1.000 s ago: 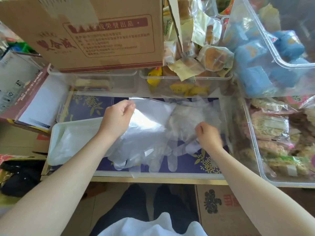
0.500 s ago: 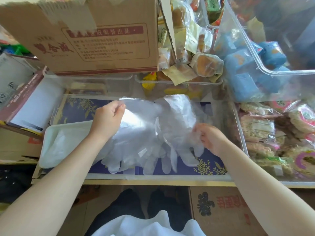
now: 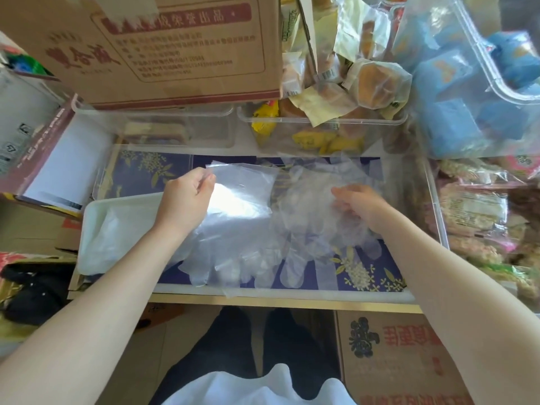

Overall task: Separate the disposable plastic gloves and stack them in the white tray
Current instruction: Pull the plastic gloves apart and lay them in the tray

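Note:
A clear plastic glove [image 3: 239, 217] hangs from my left hand [image 3: 184, 203], which pinches its cuff edge; its fingers trail toward the front of the blue flowered surface [image 3: 365, 273]. To the right lies a loose heap of several more clear gloves [image 3: 315, 217]. My right hand [image 3: 359, 203] rests on this heap with its fingers spread. The white tray [image 3: 90, 229] sits at the left, partly under my left forearm, and holds some flat clear gloves [image 3: 117, 238].
A cardboard box [image 3: 163, 48] stands behind the work area on a clear bin [image 3: 152, 124]. Clear bins of wrapped snacks [image 3: 327, 112] and blue packets [image 3: 467, 92] crowd the back and right. An open box [image 3: 55, 159] lies at the left.
My left hand kept its pinch on the glove cuff. My right hand let go of the gloves it had lifted and now lies spread on the heap, which has settled flat.

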